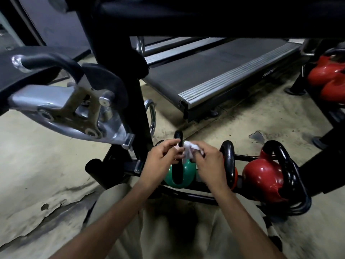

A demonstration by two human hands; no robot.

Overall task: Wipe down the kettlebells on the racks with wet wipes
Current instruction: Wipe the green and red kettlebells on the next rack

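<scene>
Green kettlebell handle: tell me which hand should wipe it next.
Right. The right hand holds the wet wipe right beside the handle of the green kettlebell. The left hand holds that handle and carries no wipe.

A low black rack (196, 196) is standing on the worn, stained floor (56, 165). Three kettlebells are sitting on it in a row, handles up. The green kettlebell (188, 173) is sitting at the left end, the middle kettlebell (235, 176), red and mostly hidden, just beside it, and the red kettlebell (261, 176) at the right end. A treadmill (214, 71) is resting on the floor beyond. At the far right a second rack (333, 118) is carrying more red bells (324, 71).
</scene>
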